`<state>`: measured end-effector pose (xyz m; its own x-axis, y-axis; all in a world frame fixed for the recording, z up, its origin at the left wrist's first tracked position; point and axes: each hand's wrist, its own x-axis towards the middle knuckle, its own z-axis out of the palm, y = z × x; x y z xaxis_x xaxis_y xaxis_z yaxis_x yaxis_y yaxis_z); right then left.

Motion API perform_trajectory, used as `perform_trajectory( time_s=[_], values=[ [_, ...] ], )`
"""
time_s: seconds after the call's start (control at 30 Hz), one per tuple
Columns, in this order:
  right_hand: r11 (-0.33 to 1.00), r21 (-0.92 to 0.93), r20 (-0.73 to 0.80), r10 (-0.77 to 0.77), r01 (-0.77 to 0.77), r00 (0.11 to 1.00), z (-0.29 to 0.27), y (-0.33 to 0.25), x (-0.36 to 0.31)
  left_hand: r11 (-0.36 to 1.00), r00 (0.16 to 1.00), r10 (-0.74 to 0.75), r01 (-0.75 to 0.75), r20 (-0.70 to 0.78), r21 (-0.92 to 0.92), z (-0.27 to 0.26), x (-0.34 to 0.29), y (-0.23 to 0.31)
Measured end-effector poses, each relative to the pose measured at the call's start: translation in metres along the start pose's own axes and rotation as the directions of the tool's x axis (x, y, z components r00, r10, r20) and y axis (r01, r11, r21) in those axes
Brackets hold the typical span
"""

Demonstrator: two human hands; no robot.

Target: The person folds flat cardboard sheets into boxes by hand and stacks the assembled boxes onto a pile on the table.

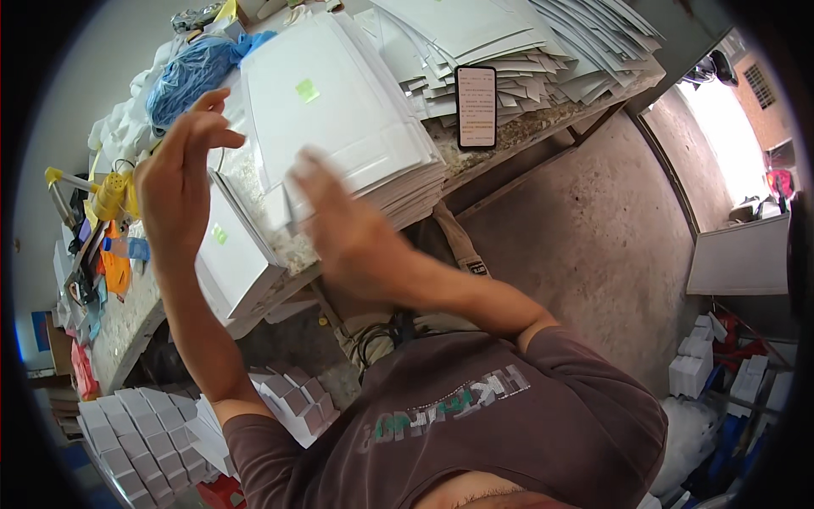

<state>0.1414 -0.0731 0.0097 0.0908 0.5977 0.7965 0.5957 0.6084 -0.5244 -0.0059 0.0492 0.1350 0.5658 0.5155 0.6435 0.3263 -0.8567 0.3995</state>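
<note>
My left hand (181, 174) is raised over the worktable, its fingers bent but apart, with nothing visible in them. My right hand (348, 242) is smeared by motion at the near edge of a tall stack of flat white card sheets (339, 127). Whether it touches or holds a sheet cannot be made out. A green sticky note (307, 90) lies on top of that stack. Below my left hand, a smaller white stack (233, 263) carries another green note (220, 233).
A phone (476, 109) with a lit screen leans against more piled white sheets (509, 59). Blue plastic bags (191, 81), a yellow lamp-like item (110, 195) and a bottle (125, 247) crowd the table's left. Folded white boxes (140, 441) are stacked low on the left.
</note>
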Motion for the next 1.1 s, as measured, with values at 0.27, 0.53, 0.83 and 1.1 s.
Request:
perform_trajectory(
  time_s=[0.27, 0.53, 0.83, 1.1],
  values=[
    [0.959, -0.280, -0.060, -0.068, 0.049, 0.996, -0.058, 0.016, -0.024, 0.989, 0.896, -0.146, 0.118, 0.419, 0.093, 0.033, -0.063, -0.053],
    [0.876, -0.390, 0.447, -0.088, 0.283, 0.890, 0.015, -0.022, -0.014, 0.507, 0.595, -0.794, 0.541, 0.121, 0.671, 0.054, -0.004, 0.000],
    [0.945, -0.210, 0.255, -0.196, 0.252, 0.947, -0.005, 0.028, -0.030, 0.994, 0.917, -0.099, 0.105, 0.387, 0.007, 0.025, -0.076, -0.069],
    [0.919, -0.281, 0.414, -0.145, 0.278, 0.899, 0.024, -0.015, -0.030, 0.952, 0.897, -0.298, 0.257, 0.326, 0.164, 0.020, -0.028, -0.047]
  ],
)
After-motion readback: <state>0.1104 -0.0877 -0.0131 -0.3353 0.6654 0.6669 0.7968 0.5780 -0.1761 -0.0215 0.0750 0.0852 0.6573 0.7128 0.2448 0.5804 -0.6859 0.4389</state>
